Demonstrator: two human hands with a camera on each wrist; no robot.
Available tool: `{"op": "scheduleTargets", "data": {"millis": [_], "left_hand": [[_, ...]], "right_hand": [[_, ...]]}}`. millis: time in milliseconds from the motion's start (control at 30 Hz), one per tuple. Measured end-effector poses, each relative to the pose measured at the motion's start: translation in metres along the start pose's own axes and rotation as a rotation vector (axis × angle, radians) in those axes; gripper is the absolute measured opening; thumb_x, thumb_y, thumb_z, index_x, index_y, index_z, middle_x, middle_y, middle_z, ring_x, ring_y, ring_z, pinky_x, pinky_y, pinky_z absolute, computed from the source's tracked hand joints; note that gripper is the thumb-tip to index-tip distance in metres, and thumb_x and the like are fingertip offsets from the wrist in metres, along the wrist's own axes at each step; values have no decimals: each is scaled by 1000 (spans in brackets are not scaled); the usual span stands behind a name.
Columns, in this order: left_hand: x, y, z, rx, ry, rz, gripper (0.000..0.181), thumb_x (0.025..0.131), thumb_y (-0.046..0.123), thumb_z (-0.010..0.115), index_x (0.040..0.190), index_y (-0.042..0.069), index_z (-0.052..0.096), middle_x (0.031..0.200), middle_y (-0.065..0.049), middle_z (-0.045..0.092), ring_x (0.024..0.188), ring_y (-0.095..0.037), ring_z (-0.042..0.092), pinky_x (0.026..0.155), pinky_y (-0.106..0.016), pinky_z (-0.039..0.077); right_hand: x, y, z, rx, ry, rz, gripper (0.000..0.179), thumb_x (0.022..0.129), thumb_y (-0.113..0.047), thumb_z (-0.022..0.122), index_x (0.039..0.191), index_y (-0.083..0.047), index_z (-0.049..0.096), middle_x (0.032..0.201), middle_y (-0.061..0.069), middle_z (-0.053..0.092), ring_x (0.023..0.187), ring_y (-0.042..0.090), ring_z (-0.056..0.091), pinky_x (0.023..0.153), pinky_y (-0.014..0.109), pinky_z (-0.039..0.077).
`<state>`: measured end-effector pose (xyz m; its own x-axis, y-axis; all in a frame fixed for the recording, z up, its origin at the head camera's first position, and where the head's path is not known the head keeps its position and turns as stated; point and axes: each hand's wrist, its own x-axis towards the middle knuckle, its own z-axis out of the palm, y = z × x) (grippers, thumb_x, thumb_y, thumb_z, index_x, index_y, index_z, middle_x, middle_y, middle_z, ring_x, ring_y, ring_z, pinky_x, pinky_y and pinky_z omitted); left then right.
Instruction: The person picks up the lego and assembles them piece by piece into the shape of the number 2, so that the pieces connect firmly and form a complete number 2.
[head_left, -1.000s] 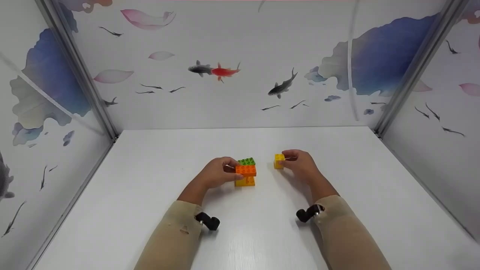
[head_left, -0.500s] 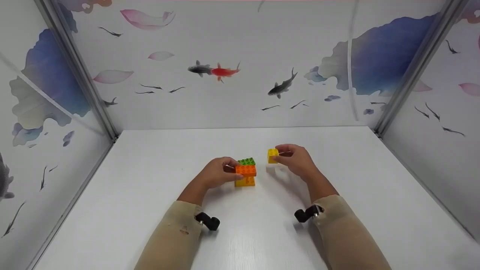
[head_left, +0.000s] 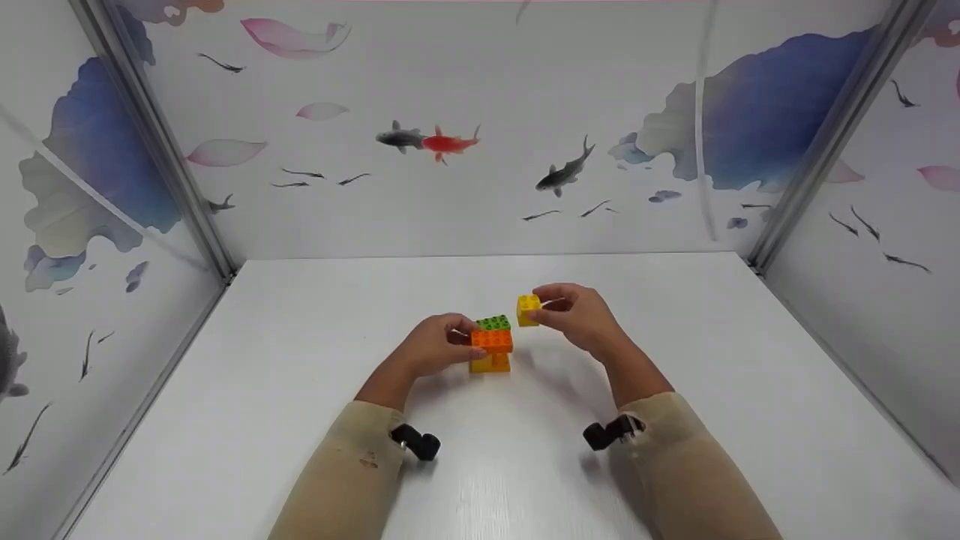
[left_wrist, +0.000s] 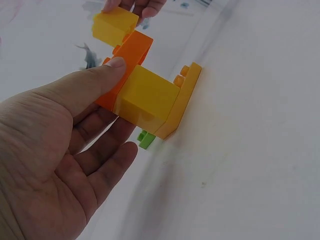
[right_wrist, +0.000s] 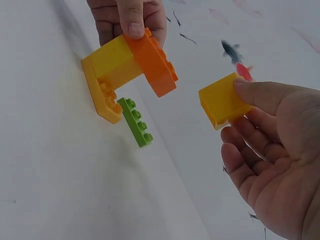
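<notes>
In the head view my left hand (head_left: 431,346) pinches the orange brick (head_left: 493,341) at the top of a small stack. Under it sits a yellow brick (left_wrist: 150,94), offset to the left, on a flat light-orange brick (right_wrist: 95,92) that rests on the table. My right hand (head_left: 581,316) pinches a separate yellow brick (head_left: 527,306) between thumb and fingers. That brick is up in the air, just right of the stack and a little higher, apart from it. A thin green brick (right_wrist: 134,123) lies on the table behind the stack.
The white table (head_left: 300,465) runs back to a white wall (head_left: 480,210) printed with fish and petals. Side walls with metal corner posts stand at left and right. Black wrist mounts (head_left: 416,442) stick out from both sleeves.
My right hand has lifted its yellow brick off the table and carried it left, close to the orange brick. The left hand and the stack have stayed put.
</notes>
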<state>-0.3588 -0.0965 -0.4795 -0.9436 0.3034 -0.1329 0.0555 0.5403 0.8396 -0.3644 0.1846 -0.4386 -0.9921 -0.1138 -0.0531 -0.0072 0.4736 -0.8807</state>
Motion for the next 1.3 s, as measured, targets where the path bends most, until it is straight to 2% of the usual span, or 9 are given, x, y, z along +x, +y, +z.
{"op": "scheduleTargets", "data": {"millis": [100, 300, 633, 1000, 1300], "left_hand": [[-1, 1, 0, -6, -3, -4, 32, 89, 37, 89, 116, 29, 73, 125, 3, 72, 118, -21, 68, 107, -42, 59], [-1, 0, 0, -4, -6, 12, 31, 89, 37, 89, 115, 29, 73, 125, 4, 72, 119, -21, 68, 109, -42, 59], [-1, -1, 0, 21, 4, 43, 30, 90, 37, 88, 115, 28, 74, 127, 3, 72, 121, -21, 68, 110, -43, 58], [-1, -2, 0, 8, -6, 44, 28, 91, 35, 87, 115, 27, 74, 128, 3, 72, 121, -22, 69, 109, -42, 59], [0, -2, 1, 8, -3, 38, 29, 91, 36, 88, 114, 27, 74, 129, 3, 71, 122, -22, 69, 110, -42, 59]], "right_hand": [[-5, -6, 6, -1, -23, -35, 41, 95, -30, 84, 133, -22, 72, 133, 5, 71, 123, 26, 68, 110, 41, 58], [-13, -12, 16, -3, -54, -55, 39, 95, -28, 84, 132, -23, 73, 130, 3, 72, 119, 25, 69, 105, 37, 61], [-12, -9, 27, 8, -75, -62, 36, 95, -25, 83, 130, -22, 73, 131, 4, 72, 119, 25, 69, 104, 36, 62], [-10, -7, 33, 6, -97, -62, 36, 95, -24, 84, 130, -22, 73, 128, 2, 73, 115, 24, 69, 102, 36, 62], [-9, -6, 34, -16, -94, -64, 36, 95, -30, 83, 129, -22, 74, 126, 2, 73, 114, 23, 70, 104, 37, 61]]}}
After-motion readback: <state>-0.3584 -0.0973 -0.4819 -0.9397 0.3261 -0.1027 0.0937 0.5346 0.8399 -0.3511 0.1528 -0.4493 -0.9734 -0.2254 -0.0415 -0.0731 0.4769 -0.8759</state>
